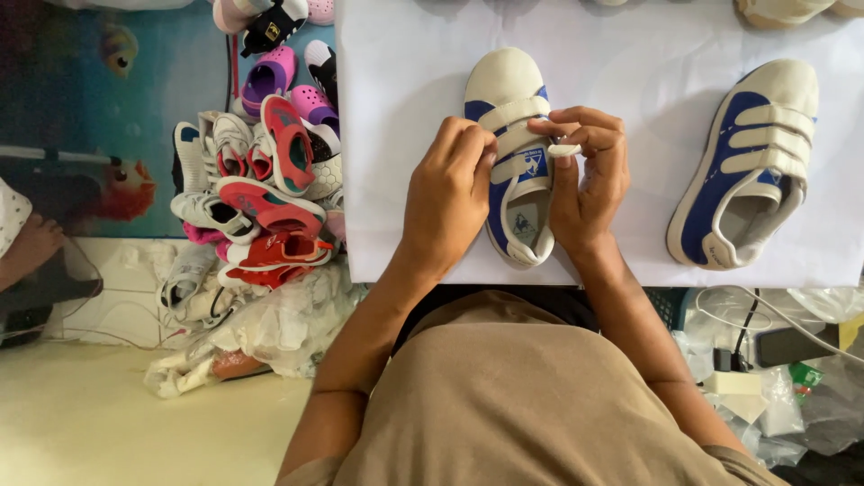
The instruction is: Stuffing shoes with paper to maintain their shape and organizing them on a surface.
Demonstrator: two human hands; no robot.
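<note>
Both hands work the straps of a white-and-blue strap sneaker (515, 153) on the white surface (405, 72).

The sneaker lies toe away from the person, near the surface's front edge. The right hand (589, 180) pinches the loose end of its middle strap (564, 150) between thumb and fingers; the left hand (447, 193) is curled against the shoe's left side, fingers pressing the straps. Its matching sneaker (747, 162) lies well apart to the right, straps fastened. A heap of small shoes (265, 171) sits on the floor left of the surface.
</note>
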